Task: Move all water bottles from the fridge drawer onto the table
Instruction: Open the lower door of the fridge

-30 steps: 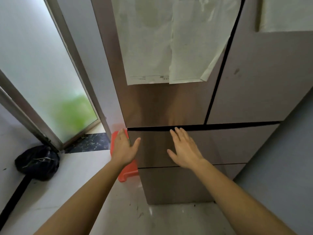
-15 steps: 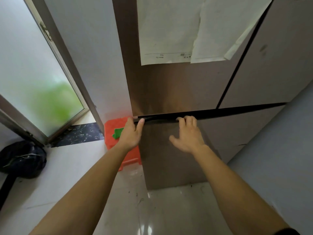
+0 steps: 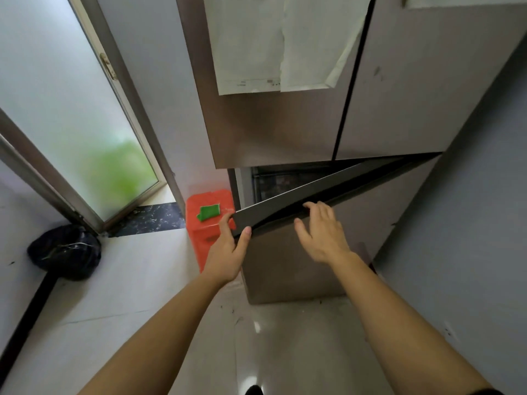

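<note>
The brown fridge drawer (image 3: 302, 260) stands pulled partly out below the fridge's two upper doors (image 3: 273, 129). My left hand (image 3: 228, 246) grips the drawer's top left corner, thumb on the front and fingers over the side. My right hand (image 3: 322, 232) hooks its fingertips over the drawer's top edge near the middle, thumb spread away from the front. A dark gap (image 3: 282, 181) shows behind the drawer front. No water bottles and no table are visible.
A red plastic stool (image 3: 205, 232) with a green cloth (image 3: 209, 212) on it stands just left of the fridge. A black bag (image 3: 65, 252) lies on the floor by the frosted glass door (image 3: 71, 115). A grey wall (image 3: 462, 223) closes in on the right. Papers (image 3: 273, 44) hang on the fridge door.
Both hands went from lying flat on the drawer front to taking hold of its top edge. The drawer has slid out towards me, opening a dark gap.
</note>
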`<state>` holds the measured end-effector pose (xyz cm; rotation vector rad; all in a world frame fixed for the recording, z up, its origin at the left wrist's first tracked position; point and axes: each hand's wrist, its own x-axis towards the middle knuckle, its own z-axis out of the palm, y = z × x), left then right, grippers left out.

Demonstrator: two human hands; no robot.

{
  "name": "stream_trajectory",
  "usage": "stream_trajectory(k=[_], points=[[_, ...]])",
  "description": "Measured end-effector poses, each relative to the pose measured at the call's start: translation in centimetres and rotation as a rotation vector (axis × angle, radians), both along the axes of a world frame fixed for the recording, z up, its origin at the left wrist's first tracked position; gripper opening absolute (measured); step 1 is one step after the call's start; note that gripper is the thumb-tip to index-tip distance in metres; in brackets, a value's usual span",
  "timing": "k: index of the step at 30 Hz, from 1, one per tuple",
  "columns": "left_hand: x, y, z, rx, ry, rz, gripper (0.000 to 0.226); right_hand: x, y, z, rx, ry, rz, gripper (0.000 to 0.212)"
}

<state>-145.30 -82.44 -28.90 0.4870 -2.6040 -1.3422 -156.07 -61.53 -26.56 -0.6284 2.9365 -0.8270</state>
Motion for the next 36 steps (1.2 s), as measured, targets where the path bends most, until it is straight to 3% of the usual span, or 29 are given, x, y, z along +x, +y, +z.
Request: stream_trajectory(k=[2, 5, 9, 14, 17, 19, 24, 28, 31, 36], points=[[1.9, 1.7, -0.3, 0.054, 0.026, -0.007, 0.071, 1.1, 1.9, 0.4, -0.059, -0.008, -0.034, 0.052], [4.0, 4.6, 0.4, 0.106, 0.062, 0.009, 0.04, 2.3, 4.7, 0.6, -0.079, -0.009, -0.06, 0.055], [5.2, 8.7, 3.6, 0.182, -0.012, -0.008, 0.069, 5.1, 8.4, -0.5, -0.078, -0.029, -0.067, 0.054], [3.9, 15.1, 5.2, 0.418, -0.283, -0.262, 0.061, 8.1, 13.8, -1.8, -0.326, -0.075, -0.116, 0.055], [2.5, 19.1, 3.7, 0.511, -0.372, -0.329, 0.079, 9.2, 17.9, -1.8, -0.587, -0.331, -0.211, 0.069], [1.7, 22.7, 3.5, 0.501, -0.375, -0.386, 0.074, 9.6, 21.0, -1.8, -0.721, -0.51, -0.256, 0.065], [-0.2, 32.3, 4.4, 0.407, -0.358, -0.446, 0.069, 12.4, 30.3, -0.8, -0.834, -0.706, -0.38, 0.042], [-1.8, 37.9, 4.1, 0.337, -0.352, -0.579, 0.068, 16.0, 37.5, 1.1, -0.935, -0.683, -0.443, 0.033], [-2.9, 41.7, 2.7, 0.027, -0.3, -0.677, 0.077, 17.2, 42.0, 2.2, -0.829, -0.491, -0.578, 0.037], [-6.2, 45.8, 2.3, -0.592, -0.11, -0.819, 0.066, 15.9, 46.4, 2.6, -0.067, 0.081, -0.786, 0.042]])
